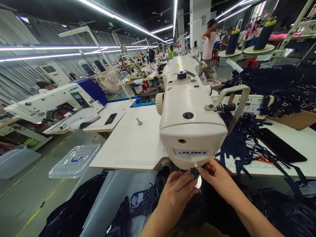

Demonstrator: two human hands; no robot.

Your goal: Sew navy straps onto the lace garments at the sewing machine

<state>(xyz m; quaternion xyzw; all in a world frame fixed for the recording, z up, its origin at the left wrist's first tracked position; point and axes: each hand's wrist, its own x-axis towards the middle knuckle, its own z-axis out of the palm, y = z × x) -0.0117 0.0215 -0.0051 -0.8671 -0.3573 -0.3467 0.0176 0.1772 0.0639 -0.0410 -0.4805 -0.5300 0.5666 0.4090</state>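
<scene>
A white JUKI sewing machine (191, 131) stands right in front of me, its head end facing me. Under the head, close to the needle area, my left hand (176, 187) has its fingers bent and pressed together. My right hand (216, 172) pinches thumb to fingers just to the right of it. What the fingers hold is hidden by the hands and the machine head; only a little dark material shows there. A bright round spot of light (198, 182) shows between the hands. Dark navy straps (143, 200) hang and lie below, left of my left hand.
On the right lie navy straps with metal rings (278, 89), a black phone (282, 144) and a control panel (251, 105). A small metal tool (139, 121) rests on the white tabletop (133, 141). Left are a plastic lid (75, 159) and another machine (56, 102). People stand farther back.
</scene>
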